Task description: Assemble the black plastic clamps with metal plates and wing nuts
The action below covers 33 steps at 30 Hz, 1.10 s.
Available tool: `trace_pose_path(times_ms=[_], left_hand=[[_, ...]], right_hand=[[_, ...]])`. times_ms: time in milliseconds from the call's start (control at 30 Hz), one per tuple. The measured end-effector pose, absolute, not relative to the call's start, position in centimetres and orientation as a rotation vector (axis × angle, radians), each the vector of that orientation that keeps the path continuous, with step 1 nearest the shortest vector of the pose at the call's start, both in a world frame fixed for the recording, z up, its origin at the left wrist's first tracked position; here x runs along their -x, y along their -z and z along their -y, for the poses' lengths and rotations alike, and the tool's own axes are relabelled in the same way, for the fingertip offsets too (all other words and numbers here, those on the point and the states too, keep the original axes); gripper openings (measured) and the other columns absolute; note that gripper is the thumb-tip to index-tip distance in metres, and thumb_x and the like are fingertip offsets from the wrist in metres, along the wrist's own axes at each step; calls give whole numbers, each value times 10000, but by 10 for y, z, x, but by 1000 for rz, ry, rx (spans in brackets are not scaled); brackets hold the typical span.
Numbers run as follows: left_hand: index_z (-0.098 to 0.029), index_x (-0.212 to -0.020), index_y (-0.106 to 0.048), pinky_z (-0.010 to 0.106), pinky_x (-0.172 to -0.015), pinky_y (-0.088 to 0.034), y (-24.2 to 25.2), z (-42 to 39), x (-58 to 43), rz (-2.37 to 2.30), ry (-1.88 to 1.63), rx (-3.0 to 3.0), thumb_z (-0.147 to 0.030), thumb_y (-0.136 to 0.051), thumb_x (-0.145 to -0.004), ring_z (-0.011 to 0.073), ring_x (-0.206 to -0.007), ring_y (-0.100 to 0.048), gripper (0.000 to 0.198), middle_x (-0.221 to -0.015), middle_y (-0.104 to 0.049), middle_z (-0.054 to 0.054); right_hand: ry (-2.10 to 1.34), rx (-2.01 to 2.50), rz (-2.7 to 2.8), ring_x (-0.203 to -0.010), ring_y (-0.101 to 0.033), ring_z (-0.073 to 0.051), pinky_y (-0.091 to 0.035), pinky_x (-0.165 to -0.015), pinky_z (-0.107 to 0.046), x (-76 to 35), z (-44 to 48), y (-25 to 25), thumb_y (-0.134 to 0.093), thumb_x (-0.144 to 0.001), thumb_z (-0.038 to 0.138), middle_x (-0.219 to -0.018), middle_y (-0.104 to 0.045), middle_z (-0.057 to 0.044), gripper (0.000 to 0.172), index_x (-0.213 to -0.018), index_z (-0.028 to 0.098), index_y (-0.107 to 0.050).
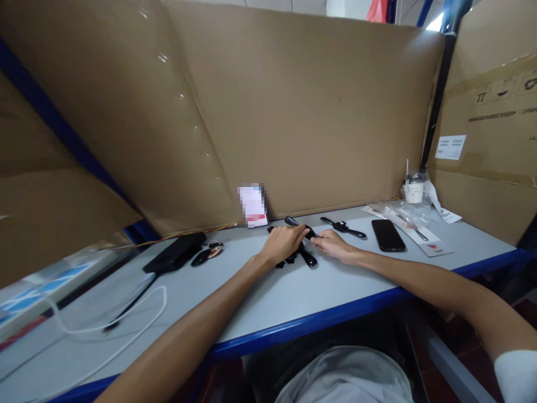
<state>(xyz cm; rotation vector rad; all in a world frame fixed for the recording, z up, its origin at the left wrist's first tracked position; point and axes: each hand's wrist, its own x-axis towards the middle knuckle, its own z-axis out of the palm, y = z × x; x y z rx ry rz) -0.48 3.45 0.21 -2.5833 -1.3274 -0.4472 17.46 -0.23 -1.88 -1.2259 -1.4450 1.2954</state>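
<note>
Close together over the grey tabletop (251,302), both of my hands are on a black spokeshave (292,221), one rounded handle end of which points up and left. My left hand (280,245) curls over it from the left, fingertips pressed to it. From the right, my right hand (335,246) pinches the same tool between thumb and fingers. Under my left hand lies another black tool with a similar handle (309,257); its middle is mostly covered. A second spokeshave (342,226), black with a handle at each end, rests to the right of my hands.
To the right are a black phone (387,235), a carded metal tool in plastic (419,234) and a wrapped cup (414,192). Leftward lie a key fob (201,257), a black box (176,254), white cables (161,313) and a power strip (50,288). Cardboard (310,112) walls the back.
</note>
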Motion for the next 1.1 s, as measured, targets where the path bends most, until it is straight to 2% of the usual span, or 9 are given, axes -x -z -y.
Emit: trace_pose_path(times_ms=[100,267,433,567,800,1000,1100], left_hand=[[-216,-897,-644,301,-630,-338,1,-36,3,1395,554,2592,-400,-322,-1037,249,-755,-678,396,-774,-710,91],[-220,-959,-614,296,-628,-340,7,-38,-1,1472,706,2585,-357,-345,-1025,232,-717,-666,309,-732,-691,57],[-224,-1105,-579,293,-638,-354,3,-34,1,1374,520,2597,-412,-365,-1031,253,-748,-681,294,-781,-714,66],[-232,-1122,-580,297,-655,-368,-2,-33,5,1314,374,2581,-474,-387,-1025,268,-776,-688,324,-827,-728,81],[-221,-1155,-588,298,-640,-346,-2,-34,6,1296,341,2563,-484,-366,-1034,273,-770,-692,365,-837,-735,94],[-208,-946,-664,301,-622,-318,-1,-35,4,1338,405,2529,-446,-284,-1053,261,-799,-693,461,-863,-740,111],[-203,-909,-656,299,-621,-326,3,-37,1,1419,553,2552,-405,-313,-1041,237,-760,-679,420,-796,-723,93]], right_hand=[[-1288,1223,1451,-435,-336,-81,-239,-450,-219,-174,2,18,-544,-960,187,-478,-403,59,297,-664,170,-528],[-1286,1233,1445,-433,-348,-82,-241,-447,-218,-173,1,19,-543,-954,178,-477,-414,55,303,-652,173,-523],[-1303,1232,1437,-428,-309,-78,-204,-434,-219,-174,2,17,-529,-966,186,-468,-382,67,299,-668,174,-524],[-1289,1239,1451,-427,-302,-75,-189,-427,-227,-174,2,18,-534,-969,187,-473,-395,60,305,-665,176,-519],[-1285,1226,1449,-437,-312,-77,-196,-429,-219,-175,0,22,-568,-946,200,-475,-398,57,281,-670,176,-522],[-1290,1222,1477,-426,-312,-73,-214,-438,-216,-175,-1,22,-548,-949,189,-469,-392,64,293,-657,168,-524],[-1291,1222,1477,-422,-314,-73,-213,-437,-216,-174,-2,22,-547,-953,196,-467,-392,65,288,-667,167,-530]])
